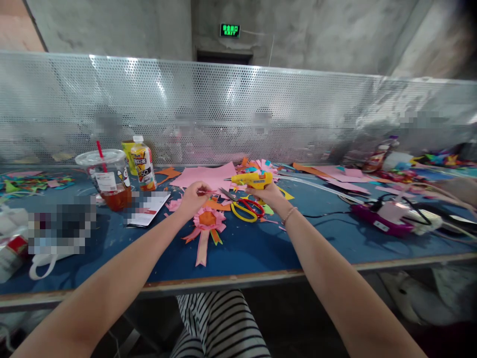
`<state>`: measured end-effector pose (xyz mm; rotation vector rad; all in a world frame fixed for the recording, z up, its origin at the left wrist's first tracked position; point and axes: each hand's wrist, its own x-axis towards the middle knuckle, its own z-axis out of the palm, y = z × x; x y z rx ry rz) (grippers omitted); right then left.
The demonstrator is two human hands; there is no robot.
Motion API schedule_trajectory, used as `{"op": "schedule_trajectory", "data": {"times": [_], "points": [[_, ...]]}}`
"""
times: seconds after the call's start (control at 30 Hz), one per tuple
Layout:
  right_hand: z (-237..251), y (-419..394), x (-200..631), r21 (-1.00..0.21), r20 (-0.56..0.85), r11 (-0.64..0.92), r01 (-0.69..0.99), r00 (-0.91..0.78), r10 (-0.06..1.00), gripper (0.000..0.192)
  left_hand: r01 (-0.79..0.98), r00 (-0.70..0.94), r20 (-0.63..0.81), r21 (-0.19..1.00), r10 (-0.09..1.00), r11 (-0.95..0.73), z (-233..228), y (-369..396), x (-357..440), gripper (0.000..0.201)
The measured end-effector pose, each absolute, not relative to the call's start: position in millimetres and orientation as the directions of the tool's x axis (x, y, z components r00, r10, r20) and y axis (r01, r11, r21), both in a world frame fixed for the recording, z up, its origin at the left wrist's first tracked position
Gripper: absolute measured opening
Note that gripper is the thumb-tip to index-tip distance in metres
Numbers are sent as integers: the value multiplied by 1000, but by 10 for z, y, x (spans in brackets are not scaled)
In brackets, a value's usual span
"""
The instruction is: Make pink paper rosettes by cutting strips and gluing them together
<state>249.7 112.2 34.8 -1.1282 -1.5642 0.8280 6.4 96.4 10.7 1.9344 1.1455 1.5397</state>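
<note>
near the middle of the blue tabletop point(261, 248), a yellow glue gun point(253, 179) gripped in the right hand point(269, 195), nozzle aimed left toward a thin pink paper strip point(207, 192) pinched in the fingertips of the left hand point(193, 200). just below the left hand, a pink and orange paper rosette point(207, 223) lying flat with ribbon tails trailing toward the near edge. between the hands, yellow and red scissors point(244, 206) on the surface. behind, pink paper sheets point(208, 176) and coloured scraps. off to the left, a plastic cup of tea point(108, 179) with a red straw, beside a juice bottle point(143, 164). far right, a purple device point(380, 219) with black cables
</note>
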Motion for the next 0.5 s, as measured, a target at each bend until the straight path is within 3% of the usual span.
{"op": "schedule_trajectory", "data": {"times": [0.33, 0.5], "points": [[386, 1004, 2372, -859, 403, 439, 262, -182, 897, 25, -29, -97, 382, 922, 919, -386, 111, 961, 111, 26], [379, 978, 2332, -816, 439, 485, 315, -208, 874, 19, -194, -104, 248, 945, 963, -264, 154, 892, 153, 28]]}}
